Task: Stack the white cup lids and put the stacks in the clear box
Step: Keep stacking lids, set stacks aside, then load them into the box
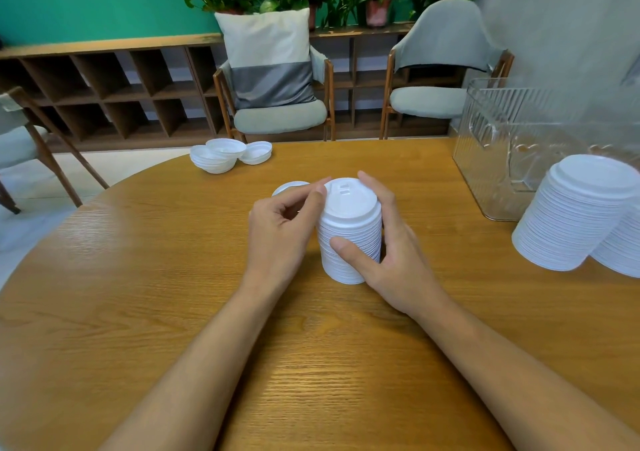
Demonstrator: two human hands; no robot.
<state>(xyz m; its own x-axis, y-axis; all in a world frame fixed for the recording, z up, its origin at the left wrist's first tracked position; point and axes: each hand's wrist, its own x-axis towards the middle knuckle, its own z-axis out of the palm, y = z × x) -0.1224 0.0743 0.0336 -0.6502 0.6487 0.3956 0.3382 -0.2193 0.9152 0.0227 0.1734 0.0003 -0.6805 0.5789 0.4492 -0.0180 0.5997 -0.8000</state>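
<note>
My right hand [388,242] is wrapping around the stack of white lids [348,232] in the middle of the frame, thumb pressing across its front and the other fingers curving behind its top edge. My left hand [280,229] is curling in from the left, its thumb and forefinger tips meeting the rim of the topmost lid while the remaining fingers are folding into the palm. The stack is standing upright on the wooden table [138,277]. Just behind my left hand a single lid [289,187] is lying flat, partly hidden. Further up and to the left, a few loose lids [225,156] are sitting together near the table's far edge. At the right edge of the frame two taller stacks [581,211] are leaning side by side, and behind them the clear box [502,159] is standing open-topped. Beyond the table, a chair is holding a cushion [270,55].
</note>
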